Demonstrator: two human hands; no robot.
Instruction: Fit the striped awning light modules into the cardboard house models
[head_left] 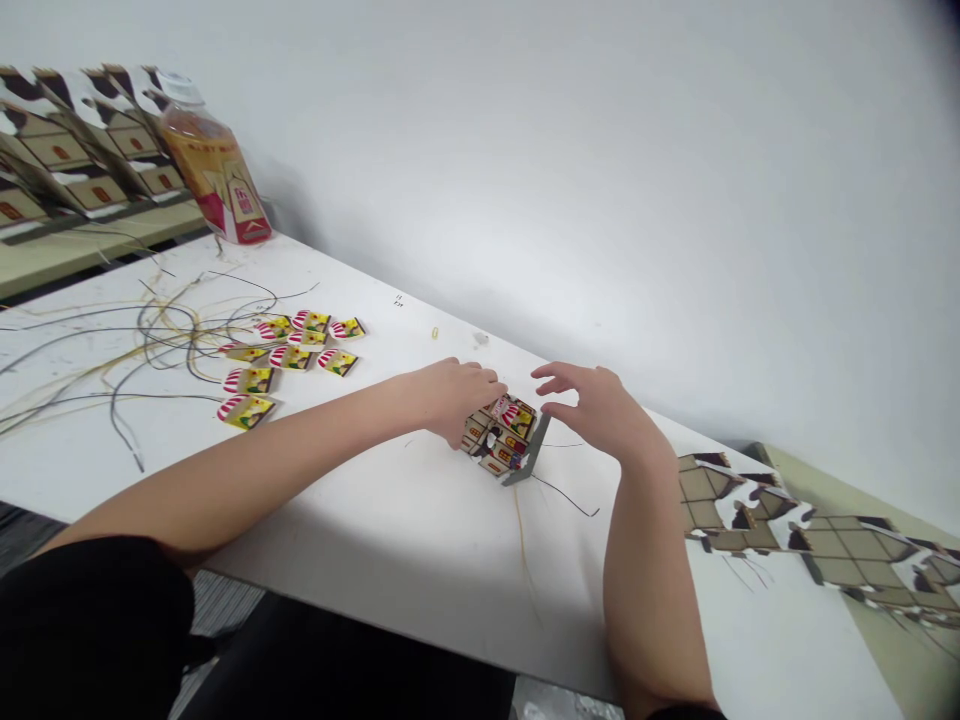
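Here, the beige model house (495, 440) has a flat grey base (534, 455).

- My table (420, 540) is white.
- On its left I have tangled wires (193, 325) and small striped pieces (291, 357).
- A bottle (217, 172) stands at its far left.
- Near the middle sits a house (493, 442), my left hand (459, 397) on it.
- More houses (705, 492) rest toward its right end.

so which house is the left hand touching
The house between the left hand and right hand; the other houses sit apart at far left and far right.
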